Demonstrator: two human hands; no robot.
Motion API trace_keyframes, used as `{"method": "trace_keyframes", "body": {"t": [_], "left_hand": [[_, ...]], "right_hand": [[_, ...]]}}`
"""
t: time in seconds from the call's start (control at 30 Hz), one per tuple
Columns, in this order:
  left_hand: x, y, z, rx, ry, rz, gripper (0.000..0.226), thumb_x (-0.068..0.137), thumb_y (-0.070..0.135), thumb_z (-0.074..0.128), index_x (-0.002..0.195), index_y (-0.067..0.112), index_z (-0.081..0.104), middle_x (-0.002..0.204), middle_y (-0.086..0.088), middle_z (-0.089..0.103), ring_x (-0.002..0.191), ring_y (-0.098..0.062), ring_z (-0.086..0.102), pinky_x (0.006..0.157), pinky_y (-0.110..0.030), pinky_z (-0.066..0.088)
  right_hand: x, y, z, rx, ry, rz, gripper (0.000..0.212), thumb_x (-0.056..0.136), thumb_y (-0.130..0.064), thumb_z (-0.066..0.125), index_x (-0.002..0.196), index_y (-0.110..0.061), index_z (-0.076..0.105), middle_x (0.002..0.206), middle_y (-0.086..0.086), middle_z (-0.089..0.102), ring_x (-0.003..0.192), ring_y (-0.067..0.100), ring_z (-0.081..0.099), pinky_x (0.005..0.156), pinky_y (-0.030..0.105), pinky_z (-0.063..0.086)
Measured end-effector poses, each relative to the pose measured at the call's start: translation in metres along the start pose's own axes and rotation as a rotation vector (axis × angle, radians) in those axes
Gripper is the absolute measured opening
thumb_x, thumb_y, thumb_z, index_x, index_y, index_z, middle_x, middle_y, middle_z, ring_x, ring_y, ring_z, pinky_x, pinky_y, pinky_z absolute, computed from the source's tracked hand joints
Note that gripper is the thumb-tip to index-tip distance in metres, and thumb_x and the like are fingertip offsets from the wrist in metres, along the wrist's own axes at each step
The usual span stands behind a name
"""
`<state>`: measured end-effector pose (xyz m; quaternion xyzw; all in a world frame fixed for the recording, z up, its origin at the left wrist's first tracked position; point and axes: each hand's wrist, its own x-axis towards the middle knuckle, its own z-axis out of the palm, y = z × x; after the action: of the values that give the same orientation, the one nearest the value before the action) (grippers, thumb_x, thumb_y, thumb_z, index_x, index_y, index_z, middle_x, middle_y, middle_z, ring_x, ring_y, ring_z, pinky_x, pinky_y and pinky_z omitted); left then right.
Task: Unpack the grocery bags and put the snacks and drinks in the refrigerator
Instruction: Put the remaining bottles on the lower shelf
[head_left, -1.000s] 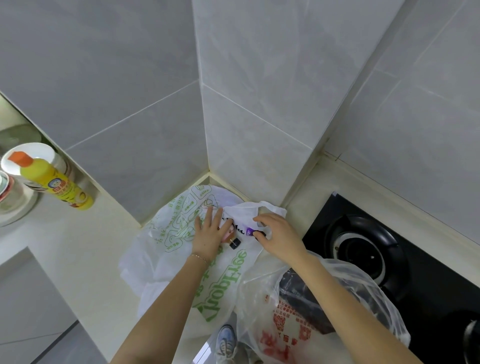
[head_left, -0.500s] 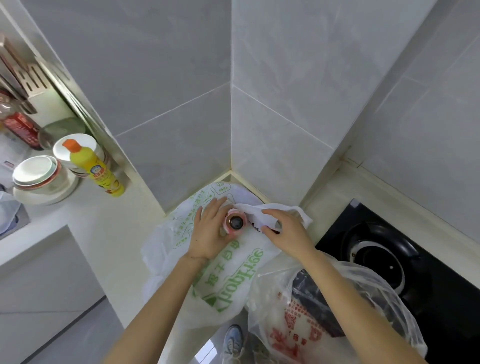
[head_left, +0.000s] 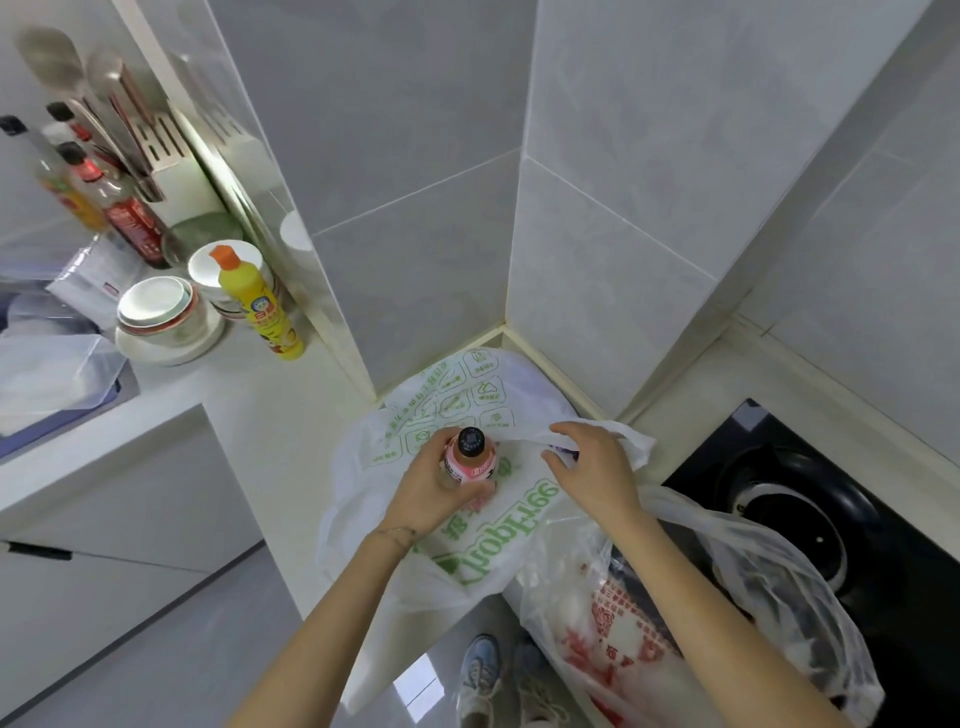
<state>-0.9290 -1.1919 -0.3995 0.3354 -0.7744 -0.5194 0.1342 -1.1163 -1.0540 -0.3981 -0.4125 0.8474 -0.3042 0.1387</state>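
Pink bottle (head_left: 469, 457): the lower body is hidden inside the left hand (head_left: 431, 493), and the label print is too small to read.
White bag (head_left: 467, 400): its contents are hidden. A purple scrap shows under the right hand (head_left: 592, 470), which pinches the bag's handle, but too little of it shows to identify.
Clear bag (head_left: 753, 561): it is cut off by the bottom edge, and the dark item inside is veiled by film and unidentifiable.
Stove (head_left: 810, 499): it is cut off by the right edge and partly covered by the clear bag.
Sauce bottles (head_left: 119, 202): they are blurred and the labels are unreadable.
Plastic tub (head_left: 52, 374): it is cut off by the left edge.
Shoes (head_left: 480, 670): one is partly behind the clear bag.
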Motion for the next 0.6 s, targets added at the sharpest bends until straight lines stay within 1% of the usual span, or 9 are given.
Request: {"method": "trace_keyframes", "body": {"t": [0.1, 0.17, 0.27, 0.33, 0.4, 0.47, 0.53, 0.6], "left_hand": [[-0.001, 0.0, 0.004, -0.035, -0.012, 0.017, 0.064, 0.073, 0.023, 0.082, 0.126, 0.03, 0.047, 0.121, 0.015, 0.056, 0.11, 0.004, 0.053, 0.093, -0.012, 0.041], [-0.001, -0.001, 0.008, -0.065, -0.008, 0.034, 0.062, 0.075, 0.017, 0.08, 0.126, 0.027, 0.048, 0.119, 0.014, 0.057, 0.109, 0.004, 0.053, 0.091, -0.01, 0.04], [0.002, -0.001, 0.016, -0.091, 0.04, 0.058, 0.056, 0.074, 0.013, 0.081, 0.12, 0.024, 0.05, 0.114, 0.01, 0.058, 0.105, -0.002, 0.056, 0.09, -0.012, 0.042], [0.006, 0.0, 0.021, -0.105, 0.079, 0.073, 0.055, 0.074, 0.011, 0.081, 0.119, 0.023, 0.051, 0.113, 0.01, 0.058, 0.104, -0.002, 0.057, 0.089, -0.012, 0.042], [0.012, 0.003, 0.025, -0.127, 0.098, 0.075, 0.056, 0.073, 0.011, 0.082, 0.119, 0.021, 0.051, 0.114, 0.009, 0.059, 0.105, -0.001, 0.057, 0.09, -0.013, 0.043], [0.019, 0.006, 0.028, -0.144, 0.103, 0.066, 0.057, 0.073, 0.011, 0.082, 0.119, 0.022, 0.05, 0.114, 0.009, 0.059, 0.105, -0.001, 0.057, 0.09, -0.013, 0.044], [0.026, 0.008, 0.03, -0.156, 0.104, 0.06, 0.058, 0.072, 0.01, 0.082, 0.119, 0.024, 0.05, 0.113, 0.011, 0.058, 0.104, 0.003, 0.056, 0.088, -0.01, 0.043], [0.032, 0.009, 0.032, -0.164, 0.104, 0.057, 0.058, 0.072, 0.008, 0.081, 0.118, 0.024, 0.049, 0.113, 0.012, 0.058, 0.103, 0.004, 0.055, 0.087, -0.01, 0.043]], "right_hand": [[-0.004, 0.009, -0.002, -0.033, 0.06, -0.009, 0.027, 0.084, -0.022, 0.072, 0.108, -0.009, 0.07, 0.1, 0.004, 0.071, 0.098, 0.022, 0.061, 0.079, 0.025, 0.046], [-0.007, 0.014, -0.002, -0.047, 0.047, -0.002, 0.022, 0.084, -0.021, 0.072, 0.103, -0.01, 0.071, 0.095, 0.003, 0.071, 0.093, 0.02, 0.06, 0.077, 0.024, 0.041], [-0.007, 0.018, -0.002, -0.104, 0.034, -0.051, 0.015, 0.083, -0.023, 0.072, 0.095, -0.013, 0.071, 0.086, -0.001, 0.07, 0.083, 0.019, 0.06, 0.076, 0.029, 0.043], [-0.003, 0.021, -0.003, -0.145, 0.002, -0.065, 0.015, 0.084, -0.024, 0.071, 0.094, -0.013, 0.072, 0.083, 0.002, 0.07, 0.083, 0.02, 0.06, 0.081, 0.033, 0.046], [0.001, 0.025, -0.003, -0.204, -0.127, -0.014, 0.023, 0.087, -0.029, 0.067, 0.098, -0.01, 0.073, 0.09, 0.007, 0.07, 0.089, 0.023, 0.062, 0.084, 0.033, 0.047], [0.004, 0.03, 0.0, -0.244, -0.262, 0.071, 0.033, 0.089, -0.034, 0.065, 0.11, -0.01, 0.07, 0.105, 0.006, 0.07, 0.1, 0.024, 0.063, 0.086, 0.031, 0.048], [0.005, 0.033, 0.004, -0.286, -0.321, 0.126, 0.038, 0.091, -0.033, 0.062, 0.121, -0.01, 0.063, 0.116, 0.005, 0.066, 0.107, 0.022, 0.06, 0.088, 0.031, 0.048], [0.006, 0.035, 0.01, -0.347, -0.332, 0.173, 0.037, 0.093, -0.033, 0.057, 0.123, -0.011, 0.057, 0.117, 0.005, 0.063, 0.107, 0.021, 0.059, 0.083, 0.029, 0.048]]}}
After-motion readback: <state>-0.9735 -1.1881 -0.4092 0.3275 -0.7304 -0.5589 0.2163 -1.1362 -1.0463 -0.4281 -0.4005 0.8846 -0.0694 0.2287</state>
